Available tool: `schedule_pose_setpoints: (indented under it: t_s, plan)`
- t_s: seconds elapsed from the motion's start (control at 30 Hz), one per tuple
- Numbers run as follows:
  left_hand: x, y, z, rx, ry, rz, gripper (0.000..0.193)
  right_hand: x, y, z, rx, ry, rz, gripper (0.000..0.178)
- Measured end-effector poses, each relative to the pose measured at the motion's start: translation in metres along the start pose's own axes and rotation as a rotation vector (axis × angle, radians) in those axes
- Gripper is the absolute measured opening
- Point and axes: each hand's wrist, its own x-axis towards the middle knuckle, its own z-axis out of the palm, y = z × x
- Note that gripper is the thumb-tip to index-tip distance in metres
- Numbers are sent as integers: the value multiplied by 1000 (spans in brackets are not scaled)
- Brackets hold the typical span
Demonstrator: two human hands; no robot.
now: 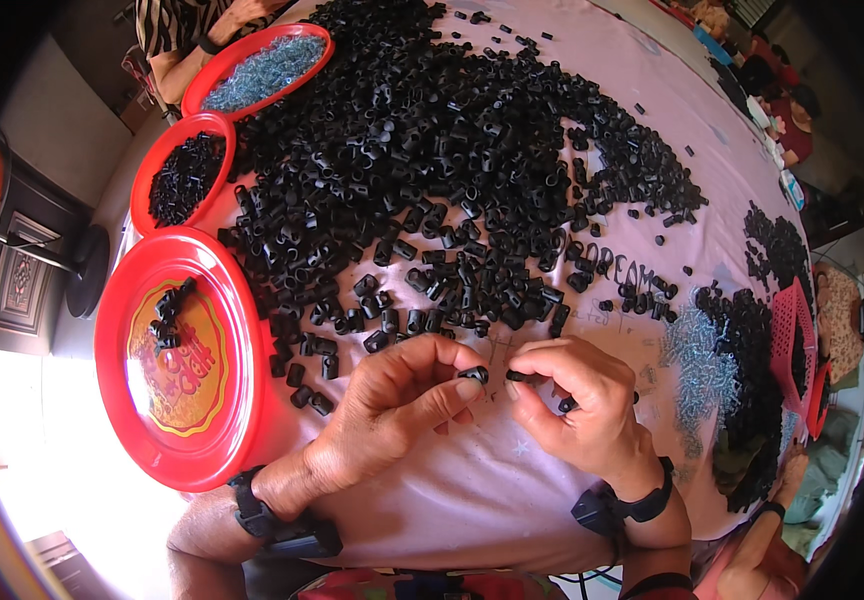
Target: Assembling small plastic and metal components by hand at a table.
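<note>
Wears black straps [249, 500] at both wrists | carries boxy black modules [304, 540] there | dressed in multicoloured, probably patterned clothing [402, 585]

Black parts [432, 150] strewn over pink cloth [462, 520]

On the near side of the black heap [432, 150], pink cloth [497, 470] offered open room, entered by 2 forearms [214, 525]. Just off the heap's near edge, the left hand [407, 395] and right hand [587, 395] stood with only a narrow gap between them, and loose black parts [389, 320] left small gaps there too. Left of the heap, 3 red plates obstructed a low pass: a large plate [112, 340], a smaller plate [142, 185] and an oval plate [324, 55]. Right of the heap, a cloth lane ran past scattered parts, bounded farther right by clear-blue pins [702, 375], a second black pile [747, 350] and a pink basket [795, 335].
</note>
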Motion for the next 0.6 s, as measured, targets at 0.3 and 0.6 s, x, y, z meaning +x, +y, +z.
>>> schedule_pose_setpoints:
  t_s: [0.3,0.6]
  plan:
    - [-4,-9,1,90,-57,-2,27,0,-7,-1,86,16,-51,28]
    - [-5,-9,1,128,-89,-2,27,2,-8,-4,129,23,-110,28]
